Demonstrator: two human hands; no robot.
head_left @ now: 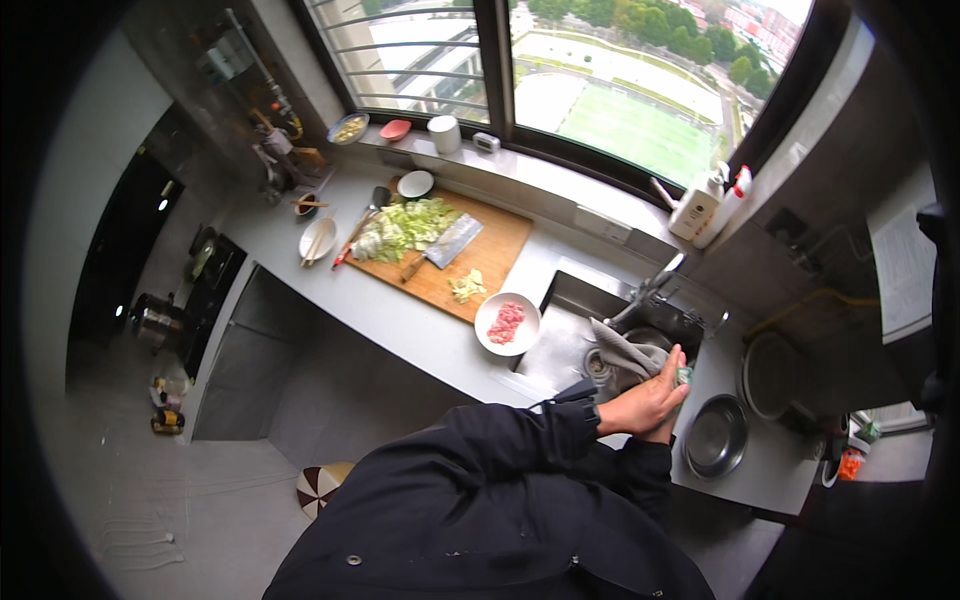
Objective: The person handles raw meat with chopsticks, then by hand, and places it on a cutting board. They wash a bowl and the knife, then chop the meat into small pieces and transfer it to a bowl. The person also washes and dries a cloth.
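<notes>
Both my hands are together over the right part of the steel sink [556, 346]. My left hand [641, 407] lies on top with its fingers extended. Most of my right hand [663, 430] is hidden beneath it. A small green and white item [683, 376] shows beside the fingers; which hand holds it is unclear. A grey cloth [634, 361] is draped in the sink, close against my left hand. Left of the sink, a white bowl [486, 336] holds raw meat. A cleaver [453, 241], chopped leafy vegetable [405, 229] and smaller pale pieces [467, 286] lie on a wooden cutting board [501, 232].
The faucet [651, 287] arches over the sink. A metal basin [716, 437] sits right of my hands. Pump and spray bottles [697, 214] stand on the windowsill. A white bowl with chopsticks [317, 238], a spatula [363, 223] and a sauce bowl [305, 204] are on the left counter.
</notes>
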